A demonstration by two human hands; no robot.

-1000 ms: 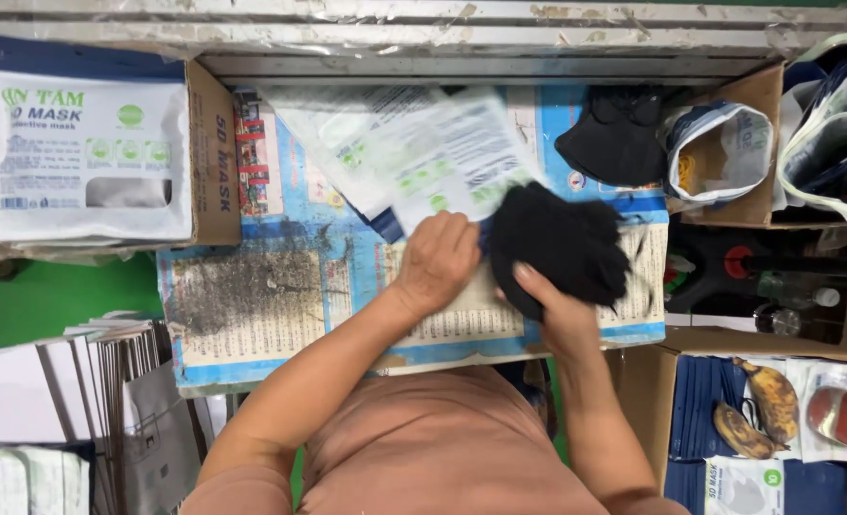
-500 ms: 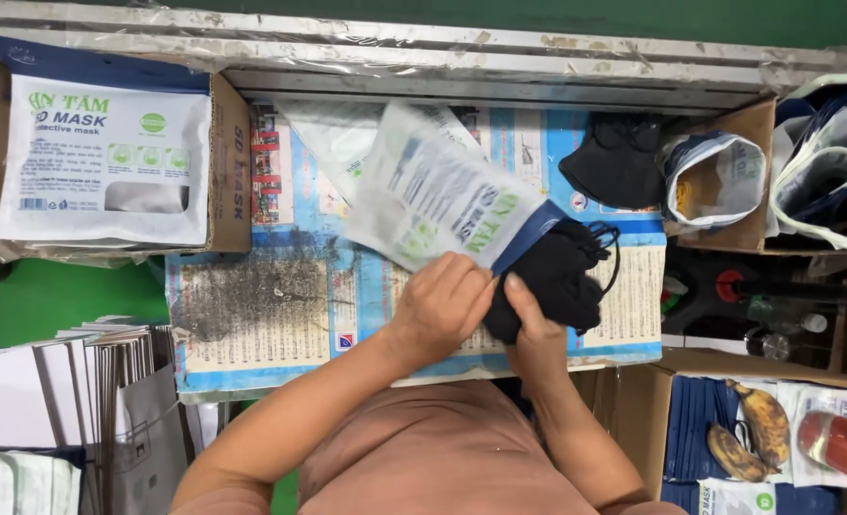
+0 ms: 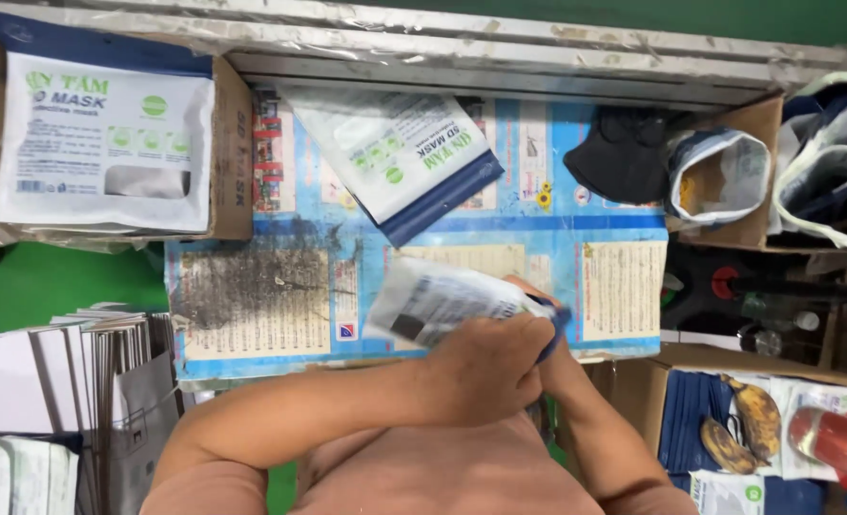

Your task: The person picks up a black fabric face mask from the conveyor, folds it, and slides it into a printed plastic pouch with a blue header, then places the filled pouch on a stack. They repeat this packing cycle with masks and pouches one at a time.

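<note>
Both my hands meet at the near edge of a table covered with blue printed paper. My left hand grips a white plastic pouch with a blue end, and something dark shows through its window. My right hand is mostly hidden under the left and holds the pouch's blue end. A second, flat pouch of the same kind lies farther back on the table. A pile of black masks rests at the back right.
A cardboard box at the back left holds a stack of white pouches. Another box with bags stands at the back right. A stack of grey sheets is at my left. Bananas and a red packet lie at my lower right.
The black masks that my right hand held are now out of sight, with something dark inside the pouch. Both hands have pulled the pouch toward me, to the table's near edge.
</note>
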